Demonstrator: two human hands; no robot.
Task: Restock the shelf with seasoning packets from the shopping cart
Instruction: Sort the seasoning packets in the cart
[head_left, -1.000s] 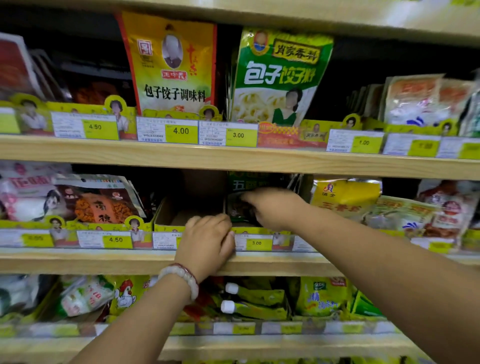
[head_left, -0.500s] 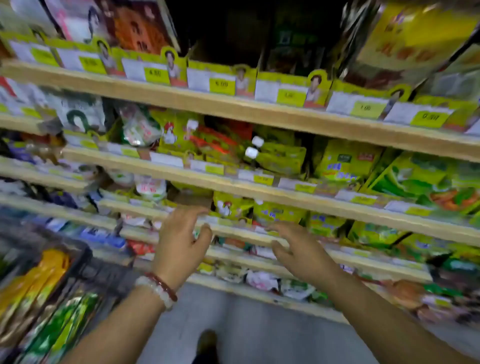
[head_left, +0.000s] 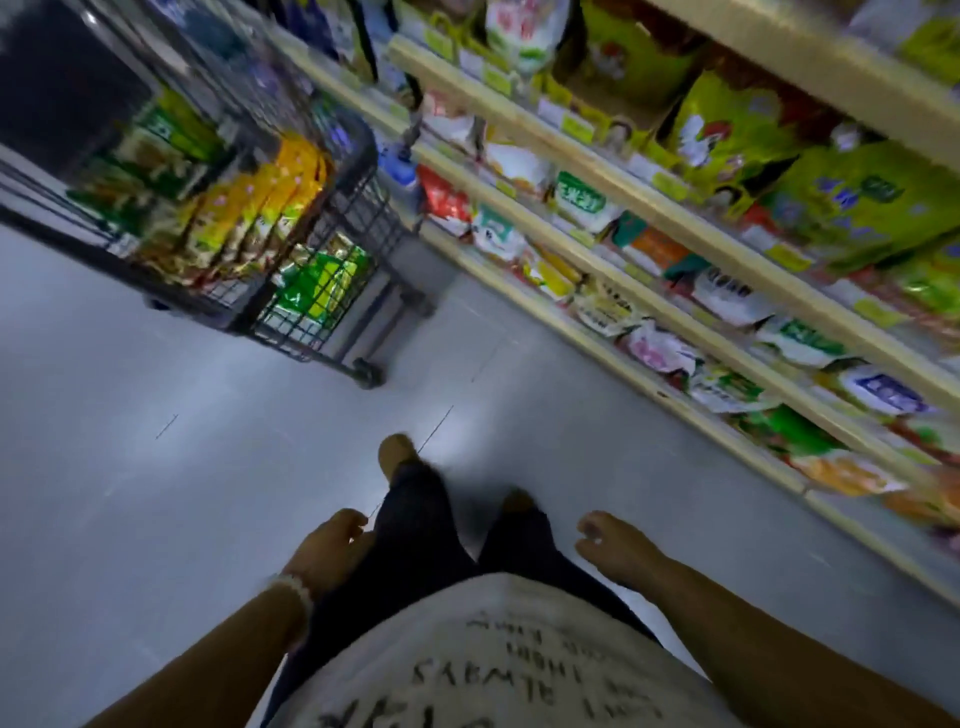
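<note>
Glossy yellow and green seasoning packets (head_left: 260, 208) stand upright in the black wire shopping cart (head_left: 332, 291), well ahead of the left hand (head_left: 332, 545). Both hands hang low beside dark trousers (head_left: 426, 525), holding nothing; left fingers loosely curled, right hand (head_left: 613, 545) relaxed. Pale wooden shelf (head_left: 649, 306) of soft pouches runs beyond the right hand; smooth grey floor (head_left: 156, 467) lies between

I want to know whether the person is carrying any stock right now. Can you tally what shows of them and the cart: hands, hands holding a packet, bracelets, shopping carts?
Hands: 2, the left hand and the right hand
Hands holding a packet: 0
Bracelets: 1, the bracelet on the left wrist
Shopping carts: 1, the shopping cart, with packets in it
Total: 4
</note>
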